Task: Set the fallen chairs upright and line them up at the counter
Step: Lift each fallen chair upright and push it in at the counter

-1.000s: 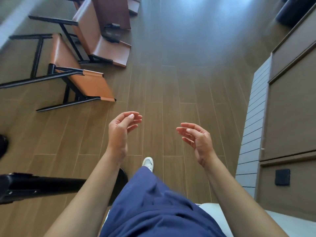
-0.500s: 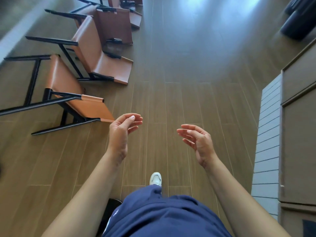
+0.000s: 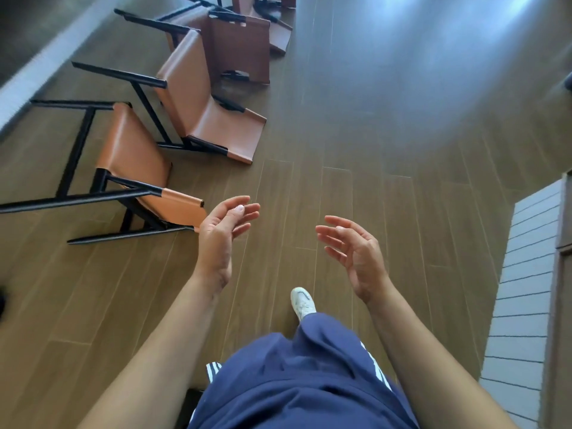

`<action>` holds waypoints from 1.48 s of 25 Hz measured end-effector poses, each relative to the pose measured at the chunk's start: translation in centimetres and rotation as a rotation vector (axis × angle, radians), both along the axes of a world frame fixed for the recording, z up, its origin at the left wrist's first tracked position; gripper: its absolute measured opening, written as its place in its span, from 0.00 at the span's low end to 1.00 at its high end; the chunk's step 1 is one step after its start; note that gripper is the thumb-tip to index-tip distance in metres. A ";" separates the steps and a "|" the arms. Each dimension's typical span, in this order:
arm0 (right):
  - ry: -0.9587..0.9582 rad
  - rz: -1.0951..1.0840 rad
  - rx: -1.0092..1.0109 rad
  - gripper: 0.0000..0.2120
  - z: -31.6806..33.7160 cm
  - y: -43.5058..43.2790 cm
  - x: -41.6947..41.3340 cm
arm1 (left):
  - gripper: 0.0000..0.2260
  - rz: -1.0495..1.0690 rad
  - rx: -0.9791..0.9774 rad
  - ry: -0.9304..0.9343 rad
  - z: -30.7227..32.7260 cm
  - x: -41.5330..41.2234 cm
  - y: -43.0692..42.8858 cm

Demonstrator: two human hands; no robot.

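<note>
Several tan leather chairs with black metal frames lie tipped over on the wooden floor at the upper left. The nearest fallen chair (image 3: 133, 156) lies on its side, its backrest end close to my left hand (image 3: 221, 233). A second fallen chair (image 3: 204, 109) lies behind it, and a darker third chair (image 3: 240, 48) farther back. My left hand hovers empty with relaxed, slightly curled fingers, just right of the nearest chair and not touching it. My right hand (image 3: 356, 252) is held out empty too, palm turned inward, over bare floor.
A grey slatted counter base (image 3: 526, 289) runs along the right edge. A pale ledge or wall base (image 3: 46, 63) crosses the upper left corner. My white shoe (image 3: 303, 301) and blue trousers (image 3: 294, 382) fill the lower middle. Wooden floor (image 3: 387, 134) stretches ahead.
The view has advanced toward the fallen chairs, which now sit lower and closer in the frame. Both hands stay raised and empty. The dark object at the lower left has left view.
</note>
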State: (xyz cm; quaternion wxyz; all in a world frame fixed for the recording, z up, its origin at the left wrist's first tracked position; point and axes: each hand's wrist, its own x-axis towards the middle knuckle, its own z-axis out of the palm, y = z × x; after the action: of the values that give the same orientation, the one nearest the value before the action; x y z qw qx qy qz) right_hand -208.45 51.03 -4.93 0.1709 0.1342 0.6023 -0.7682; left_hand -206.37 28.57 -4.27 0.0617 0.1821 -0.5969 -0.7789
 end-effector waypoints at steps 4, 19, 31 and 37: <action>-0.017 0.100 -0.020 0.13 -0.7 -1.6 -6.2 | 0.11 0.100 -0.002 -0.025 -0.6 -3.7 -1.4; -0.057 0.557 0.000 0.15 -1.7 -11.6 -30.2 | 0.14 0.528 0.053 -0.124 -1.8 -17.5 -6.6; -0.058 0.719 0.030 0.15 -3.2 -22.4 -36.1 | 0.13 0.709 0.071 -0.173 -2.8 -21.6 -14.7; -0.101 0.723 0.062 0.15 -5.7 -27.8 -38.6 | 0.11 0.763 0.096 -0.296 -5.8 -23.6 -18.7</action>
State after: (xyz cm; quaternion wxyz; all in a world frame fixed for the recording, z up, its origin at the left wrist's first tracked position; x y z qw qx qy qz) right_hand -247.04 23.24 -10.62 0.4570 -0.0445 0.6245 -0.6318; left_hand -229.97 9.90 -10.11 0.2511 0.5031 -0.4521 -0.6924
